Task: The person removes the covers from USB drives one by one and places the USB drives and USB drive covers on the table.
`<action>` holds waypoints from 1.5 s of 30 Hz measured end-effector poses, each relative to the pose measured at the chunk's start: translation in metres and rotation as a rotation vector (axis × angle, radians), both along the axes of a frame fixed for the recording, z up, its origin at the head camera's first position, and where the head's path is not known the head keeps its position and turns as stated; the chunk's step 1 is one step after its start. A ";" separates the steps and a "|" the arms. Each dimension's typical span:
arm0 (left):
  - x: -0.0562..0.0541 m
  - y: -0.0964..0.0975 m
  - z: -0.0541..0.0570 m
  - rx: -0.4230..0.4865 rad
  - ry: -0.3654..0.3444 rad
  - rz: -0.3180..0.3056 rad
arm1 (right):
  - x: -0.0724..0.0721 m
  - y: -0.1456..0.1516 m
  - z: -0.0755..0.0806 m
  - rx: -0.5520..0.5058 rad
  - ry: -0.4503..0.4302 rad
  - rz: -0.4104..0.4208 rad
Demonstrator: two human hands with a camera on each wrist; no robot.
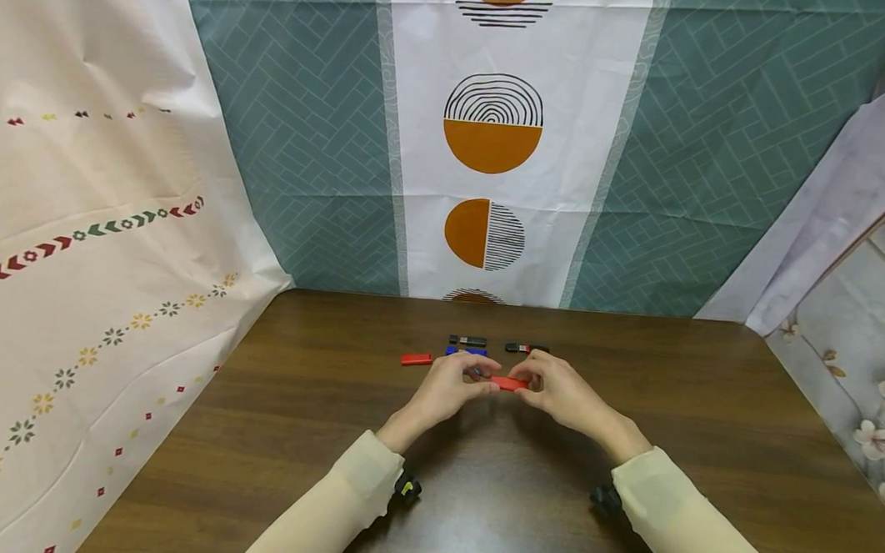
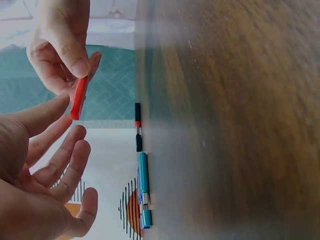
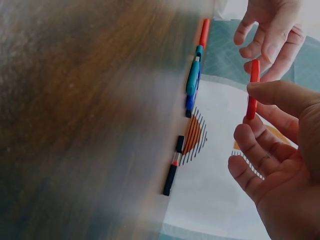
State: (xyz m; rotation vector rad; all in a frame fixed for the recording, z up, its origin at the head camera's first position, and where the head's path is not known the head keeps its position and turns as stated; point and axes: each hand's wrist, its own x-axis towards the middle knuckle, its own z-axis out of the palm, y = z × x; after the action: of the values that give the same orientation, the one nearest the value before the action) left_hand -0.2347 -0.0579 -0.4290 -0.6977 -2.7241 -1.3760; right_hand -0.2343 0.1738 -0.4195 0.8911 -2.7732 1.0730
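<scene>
In mid-air above the table, both hands hold a red USB flash drive (image 1: 509, 383) lengthwise between them. My right hand (image 1: 560, 391) pinches its right part between thumb and fingertips, the other fingers loosely bent. At its left end, the thumb and index finger of my left hand (image 1: 447, 387) close around the tip, as the left wrist view shows with the red stick (image 2: 79, 97). The left hand's remaining fingers spread apart. Fingers cover both ends of the stick.
Beyond the hands lie a red stick (image 1: 416, 359), a black USB drive (image 1: 472, 341), a blue one (image 1: 453, 351), and a black-and-red one (image 1: 526, 348) with its metal plug showing. A teal USB drive (image 3: 192, 77) lies before the blue one. A patterned cloth (image 1: 489, 254) hangs behind the table.
</scene>
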 end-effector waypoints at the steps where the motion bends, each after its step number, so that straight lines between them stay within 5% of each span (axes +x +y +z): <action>1: 0.000 0.000 0.000 0.003 -0.003 -0.002 | 0.000 0.000 0.000 0.001 -0.002 -0.003; 10: 0.001 0.000 -0.002 0.008 0.000 -0.013 | -0.002 0.000 -0.002 -0.028 -0.006 0.003; 22: -0.003 0.001 -0.004 -0.008 0.079 0.051 | -0.003 -0.003 -0.003 -0.062 0.061 0.007; 45: -0.004 -0.001 -0.003 0.010 0.053 0.071 | -0.006 -0.003 -0.003 -0.089 0.107 0.005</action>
State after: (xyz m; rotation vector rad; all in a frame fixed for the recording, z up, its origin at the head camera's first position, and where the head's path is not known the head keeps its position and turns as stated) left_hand -0.2386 -0.0587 -0.4320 -0.6203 -2.6722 -1.3357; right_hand -0.2403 0.1709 -0.4230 0.9165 -2.6165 1.1058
